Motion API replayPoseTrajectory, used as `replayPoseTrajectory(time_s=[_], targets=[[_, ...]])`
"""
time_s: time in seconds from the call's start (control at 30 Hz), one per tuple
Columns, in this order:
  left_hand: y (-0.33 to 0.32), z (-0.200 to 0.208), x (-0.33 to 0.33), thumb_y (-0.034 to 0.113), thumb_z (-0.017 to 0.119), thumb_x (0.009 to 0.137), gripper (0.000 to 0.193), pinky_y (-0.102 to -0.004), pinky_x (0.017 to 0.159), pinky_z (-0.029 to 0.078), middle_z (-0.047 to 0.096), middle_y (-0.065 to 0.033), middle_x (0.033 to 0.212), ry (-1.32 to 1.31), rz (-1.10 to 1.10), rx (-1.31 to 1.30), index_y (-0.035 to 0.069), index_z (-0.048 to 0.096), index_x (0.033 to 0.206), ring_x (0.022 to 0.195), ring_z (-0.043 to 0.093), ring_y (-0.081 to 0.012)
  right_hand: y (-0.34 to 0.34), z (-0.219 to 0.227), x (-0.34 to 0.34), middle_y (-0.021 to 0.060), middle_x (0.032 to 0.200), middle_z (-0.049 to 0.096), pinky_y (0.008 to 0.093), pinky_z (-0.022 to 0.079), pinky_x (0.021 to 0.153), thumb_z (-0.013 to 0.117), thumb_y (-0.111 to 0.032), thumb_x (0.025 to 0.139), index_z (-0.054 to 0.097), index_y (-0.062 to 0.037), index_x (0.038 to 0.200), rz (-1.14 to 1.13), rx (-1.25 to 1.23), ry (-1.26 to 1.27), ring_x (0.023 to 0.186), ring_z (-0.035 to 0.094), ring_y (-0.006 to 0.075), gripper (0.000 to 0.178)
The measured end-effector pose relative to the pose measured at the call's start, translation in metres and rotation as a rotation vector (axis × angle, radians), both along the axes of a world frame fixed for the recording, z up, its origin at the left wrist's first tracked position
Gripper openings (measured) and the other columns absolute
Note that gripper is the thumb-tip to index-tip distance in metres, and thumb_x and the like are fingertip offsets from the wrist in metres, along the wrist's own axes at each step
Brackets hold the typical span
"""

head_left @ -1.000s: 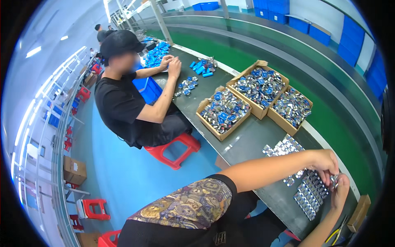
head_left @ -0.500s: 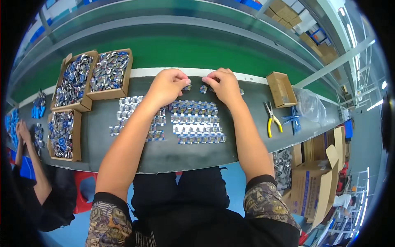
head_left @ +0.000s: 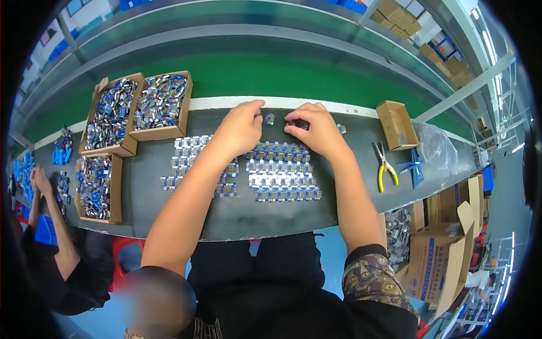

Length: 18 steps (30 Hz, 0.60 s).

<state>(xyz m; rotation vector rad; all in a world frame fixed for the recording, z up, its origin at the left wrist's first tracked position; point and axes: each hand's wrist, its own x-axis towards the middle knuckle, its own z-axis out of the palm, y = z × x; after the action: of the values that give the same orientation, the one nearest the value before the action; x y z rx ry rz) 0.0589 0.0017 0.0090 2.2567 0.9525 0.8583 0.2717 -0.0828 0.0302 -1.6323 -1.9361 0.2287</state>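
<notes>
My left hand (head_left: pixel 243 127) is over the far part of the bench, its fingers curled together; whatever they hold, if anything, is hidden. Just right of its fingertips lies a small blue circuit board (head_left: pixel 270 119). With thumb and fingers my right hand (head_left: pixel 317 129) pinches a small dark circuit board (head_left: pixel 297 123). Nearer to me, several rows of blue circuit boards with metal parts (head_left: pixel 282 168) lie side by side. Another group of boards (head_left: pixel 191 148) is partly covered by my left forearm. A further small board (head_left: pixel 342 129) shows just beyond my right hand.
Cardboard boxes full of small boards (head_left: pixel 160 101) stand at the left. To the right are yellow-handled pliers (head_left: pixel 386 169), an open cardboard box (head_left: pixel 396 127), blue tools (head_left: pixel 416 169) and a clear plastic bag (head_left: pixel 437 148). At far left, a person's hands (head_left: pixel 40 182) are at the bench.
The view has shifted slightly. My left hand has drawn away from a small board, which now shows uncovered between my hands. My right hand has drawn a little nearer, with a dark board in its fingers.
</notes>
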Motion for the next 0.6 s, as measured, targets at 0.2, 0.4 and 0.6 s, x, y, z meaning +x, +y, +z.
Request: replayPoseTrajectory(time_s=[0.2,0.4,0.6], targets=[[-0.009,0.006,0.005,0.005,0.054,0.096,0.051,-0.0312,0.098,0.048,0.06,-0.0229,0.132,-0.106,-0.282,-0.591,-0.007,0.041,0.144,0.113,0.063,-0.0232,0.002,-0.01,0.012,0.0081,0.095,0.067,0.0369,0.049,0.082,0.077,-0.015,0.079,0.074,-0.0068,0.096,-0.161,0.017,-0.073,0.09,0.059,0.026,0.019],[-0.01,0.024,0.001,0.009,0.056,0.097,0.042,-0.0307,0.088,0.05,0.064,-0.0193,0.125,-0.109,-0.29,-0.627,-0.001,0.05,0.138,0.103,0.063,-0.0186,-0.012,0.022,0.003,0.0081,0.089,0.067,0.0334,0.049,0.073,0.076,-0.015,0.083,0.073,-0.0045,0.094,-0.074,-0.097,0.14,0.087,0.061,0.0229,0.015],[-0.012,0.021,-0.005,0.019,0.068,0.089,0.022,-0.0368,0.081,0.05,0.064,-0.0145,0.103,0.241,-0.272,-0.168,0.003,0.07,0.104,0.094,0.062,-0.0275,-0.016,0.016,-0.004,0.0085,0.087,0.064,0.0346,0.049,0.076,0.078,-0.017,0.081,0.072,-0.0021,0.097,0.246,-0.298,0.094,0.087,0.061,0.0227,0.023]])
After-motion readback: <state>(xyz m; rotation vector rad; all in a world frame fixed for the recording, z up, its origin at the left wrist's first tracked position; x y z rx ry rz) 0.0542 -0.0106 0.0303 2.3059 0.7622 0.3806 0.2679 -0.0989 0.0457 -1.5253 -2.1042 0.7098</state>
